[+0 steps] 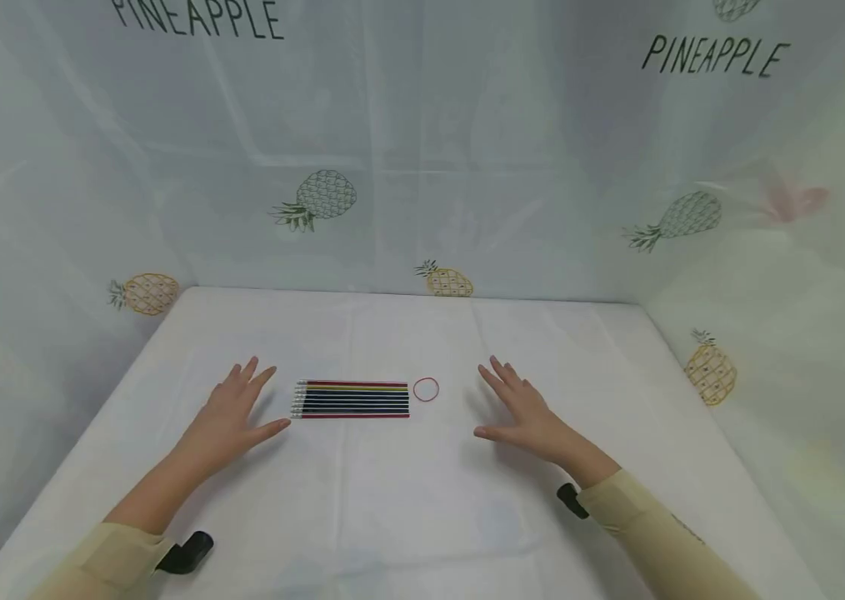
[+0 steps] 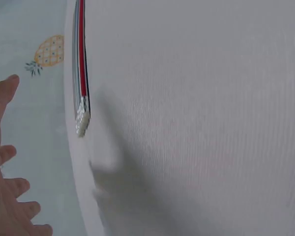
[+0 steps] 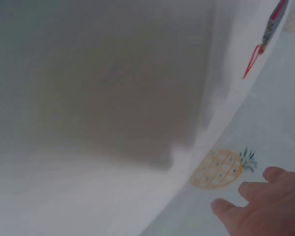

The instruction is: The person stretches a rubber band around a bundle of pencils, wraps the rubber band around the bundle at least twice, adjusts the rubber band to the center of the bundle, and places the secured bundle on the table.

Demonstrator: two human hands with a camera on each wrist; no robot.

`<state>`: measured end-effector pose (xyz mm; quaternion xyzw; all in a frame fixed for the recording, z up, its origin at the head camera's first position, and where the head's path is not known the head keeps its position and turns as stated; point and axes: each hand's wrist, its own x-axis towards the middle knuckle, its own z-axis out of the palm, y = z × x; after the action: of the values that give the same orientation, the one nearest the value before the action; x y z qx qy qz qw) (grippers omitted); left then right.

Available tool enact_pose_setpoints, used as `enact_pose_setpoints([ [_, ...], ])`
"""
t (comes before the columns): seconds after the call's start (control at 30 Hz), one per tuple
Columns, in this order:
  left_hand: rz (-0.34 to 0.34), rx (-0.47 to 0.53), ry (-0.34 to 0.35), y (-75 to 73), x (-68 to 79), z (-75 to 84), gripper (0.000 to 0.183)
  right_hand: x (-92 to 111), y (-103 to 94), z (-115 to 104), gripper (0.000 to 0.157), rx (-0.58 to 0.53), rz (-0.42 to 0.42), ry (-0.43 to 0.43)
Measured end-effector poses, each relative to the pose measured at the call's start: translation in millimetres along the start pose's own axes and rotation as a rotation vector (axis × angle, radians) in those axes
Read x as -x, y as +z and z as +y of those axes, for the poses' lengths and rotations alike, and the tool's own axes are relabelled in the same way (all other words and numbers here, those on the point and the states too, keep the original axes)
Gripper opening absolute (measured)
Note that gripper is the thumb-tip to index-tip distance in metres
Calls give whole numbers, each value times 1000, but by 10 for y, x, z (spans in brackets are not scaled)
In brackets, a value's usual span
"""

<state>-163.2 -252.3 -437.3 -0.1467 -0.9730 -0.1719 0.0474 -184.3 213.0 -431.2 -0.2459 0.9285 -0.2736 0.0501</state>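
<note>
"2 grips, both empty?"
"Yes, left hand [image 1: 223, 425] and right hand [image 1: 531, 421] spread wide."
"And the pencils [image 1: 355, 400]?"
"Between, lying crosswise, nearer the left hand, red rubber band [image 1: 438, 389] just beside."

Two hands, one left hand [image 1: 223, 427] and one right hand [image 1: 531, 421], extend over one white surface [image 1: 407, 508]; two tan sleeves [image 1: 118, 550] and two black devices [image 1: 571, 500], one per arm; between the hands, one row of pencils [image 1: 355, 402], with one red at its far edge, one yellow beside that and one red at its near edge, the dark ones between packed too tightly to count; one red band [image 1: 426, 378] to the row's right; on the cloth [image 1: 467, 167] around, seven printed pineapples [image 1: 326, 195], four green-grey, three yellow; two printed words [image 1: 715, 57], far left and far right, both reading "PINEAPPLE"; one pink mark [image 1: 793, 202], far right.
</note>
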Motion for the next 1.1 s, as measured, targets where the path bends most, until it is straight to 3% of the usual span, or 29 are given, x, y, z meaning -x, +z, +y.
enact_pose_setpoints([
  [0.13,-52,180,-59,31,-25,78,88,-101,114,-142,93,-187,-29,12],
  [0.37,-76,290,-91,126,-74,152,86,-236,278,-324,93,-419,-77,13],
  [0.53,-67,367,-119,155,-107,174,86,-327,376,-451,93,-466,-88,31],
  [0.67,-63,428,-142,195,-137,196,86,-412,470,-550,91,-488,-84,92],
  [1.1,-86,521,-188,398,-286,156,94,-683,680,-684,102,-506,-86,176],
])
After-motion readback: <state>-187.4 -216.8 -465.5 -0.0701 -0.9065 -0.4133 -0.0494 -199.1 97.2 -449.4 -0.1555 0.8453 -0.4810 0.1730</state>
